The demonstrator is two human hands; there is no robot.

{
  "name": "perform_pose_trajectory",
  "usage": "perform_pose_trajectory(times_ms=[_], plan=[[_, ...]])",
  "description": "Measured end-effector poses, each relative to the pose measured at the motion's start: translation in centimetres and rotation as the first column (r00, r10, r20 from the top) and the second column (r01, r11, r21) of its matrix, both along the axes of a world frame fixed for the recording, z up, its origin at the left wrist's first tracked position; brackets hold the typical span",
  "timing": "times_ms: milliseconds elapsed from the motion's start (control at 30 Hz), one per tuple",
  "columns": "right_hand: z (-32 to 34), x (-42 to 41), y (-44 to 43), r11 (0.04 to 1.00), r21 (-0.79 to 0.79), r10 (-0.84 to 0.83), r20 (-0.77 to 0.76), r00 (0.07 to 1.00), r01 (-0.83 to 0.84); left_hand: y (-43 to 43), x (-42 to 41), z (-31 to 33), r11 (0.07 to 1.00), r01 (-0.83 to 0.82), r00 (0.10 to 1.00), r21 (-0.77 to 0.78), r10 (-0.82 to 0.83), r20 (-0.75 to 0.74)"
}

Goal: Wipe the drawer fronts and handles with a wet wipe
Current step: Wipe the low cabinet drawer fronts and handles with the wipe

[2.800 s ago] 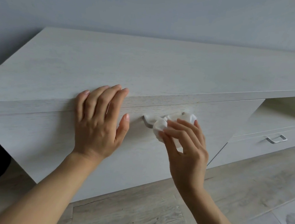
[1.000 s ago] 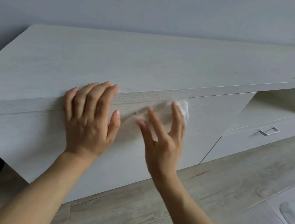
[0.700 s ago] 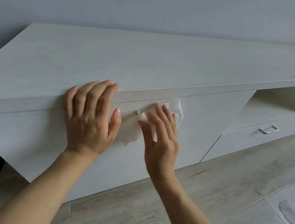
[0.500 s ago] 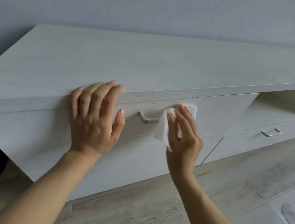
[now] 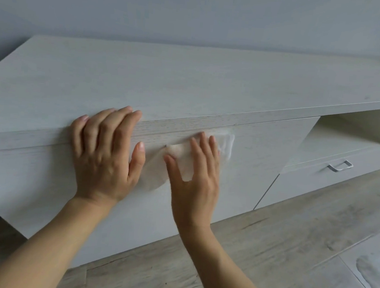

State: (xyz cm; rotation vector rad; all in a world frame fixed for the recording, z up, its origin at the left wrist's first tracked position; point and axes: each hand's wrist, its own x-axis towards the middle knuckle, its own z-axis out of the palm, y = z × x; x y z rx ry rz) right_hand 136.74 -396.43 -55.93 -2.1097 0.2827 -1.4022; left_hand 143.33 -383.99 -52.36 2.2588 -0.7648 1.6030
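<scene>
A pale wood-grain drawer front [image 5: 262,163] fills the middle of the head view. My right hand [image 5: 195,178] presses a white wet wipe [image 5: 226,142] flat against it with straight fingers, covering the metal handle; only the handle's left tip [image 5: 166,146] shows. My left hand [image 5: 106,155] lies flat on the drawer front to the left, its fingertips reaching the cabinet top's edge. It holds nothing.
The long cabinet top [image 5: 189,80] runs to a grey wall. At the right a lower drawer [image 5: 318,176] carries a metal handle [image 5: 340,166] under an open shelf. Wood-look floor [image 5: 289,254] lies below, with a pale rug [image 5: 374,274] at the right edge.
Half a second ago my right hand gripped the wipe bunched at the handle's right end. Now it has slid left with fingers straightened, spreading the wipe over the handle. My left hand stayed put.
</scene>
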Motion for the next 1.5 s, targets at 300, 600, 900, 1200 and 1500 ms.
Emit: perform_pose_trajectory(times_ms=[300, 600, 900, 1200, 1500], plan=[[-1.1, 0.4, 0.2, 0.982, -0.179, 0.073, 0.098, 0.993, -0.054, 0.1, 0.0, -0.1, 1.000, 0.008, 1.000, 0.001, -0.008, 0.012], [-0.2, 0.2, -2.2, 0.999, -0.040, 0.010, 0.109, 0.994, -0.005, 0.0, 0.0, -0.1, 1.000, 0.002, 1.000, -0.009, -0.002, 0.001], [-0.3, 0.1, -2.3, 0.999, -0.046, -0.002, 0.146, 0.989, 0.009, -0.1, -0.2, -0.1, 1.000, 0.017, 1.000, -0.009, -0.017, -0.004], [-0.2, 1.1, 1.4, 0.998, 0.057, -0.047, 0.103, 0.994, 0.042, 0.0, -0.1, -0.1, 1.000, 0.010, 1.000, -0.009, -0.010, 0.001], [-0.1, 1.2, 0.5, 0.995, 0.086, -0.067, 0.118, 0.991, 0.057, 0.2, 0.0, 0.0, 0.999, 0.042, 0.999, 0.004, -0.042, -0.012]])
